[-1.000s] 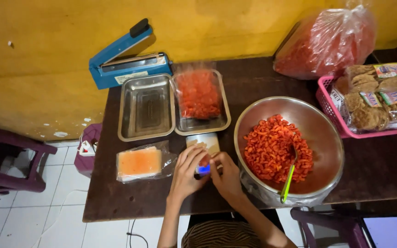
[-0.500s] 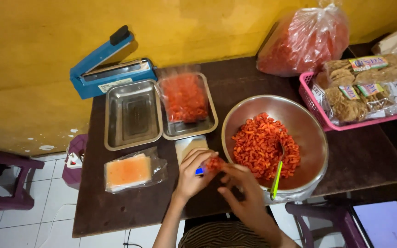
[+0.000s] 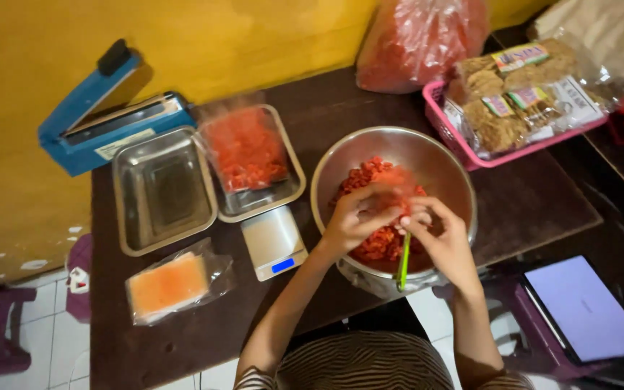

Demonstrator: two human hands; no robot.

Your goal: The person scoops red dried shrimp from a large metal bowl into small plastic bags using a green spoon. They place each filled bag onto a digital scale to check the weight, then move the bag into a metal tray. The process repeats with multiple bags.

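From the head camera, looking straight down, both hands meet over the round stainless-steel mixing bowl (image 3: 456,189) at the centre of the frame, which holds a heap of red-orange chips (image 3: 370,249). The left hand (image 3: 352,217) curls its fingers around the mouth of a small clear plastic bag (image 3: 393,182) with red chips inside, held just above the heap. The right hand (image 3: 443,242) sits just beside it, fingertips pinched together at the bag's edge and touching the left hand's fingers. A green spoon handle (image 3: 404,261) stands against the near rim of the bowl, below the two hands.

Left of the bowl, a small white digital scale with a blue display (image 3: 274,242) lies bare on the dark brown wooden table (image 3: 536,202). Above it sits a rectangular steel tray carrying a filled bag of red chips (image 3: 245,148), and an empty rectangular steel tray (image 3: 164,189) lies next to that. A blue impulse sealer (image 3: 102,119) rests in the upper left against the yellow wall (image 3: 254,36). In the lower left lies a flat clear packet with an orange block (image 3: 169,283). At the upper right, a large clear sack of red chips (image 3: 420,40) stands beside a pink plastic basket (image 3: 438,115) of wrapped brown snacks. A tablet with a pale screen (image 3: 586,310) lies at the lower right.
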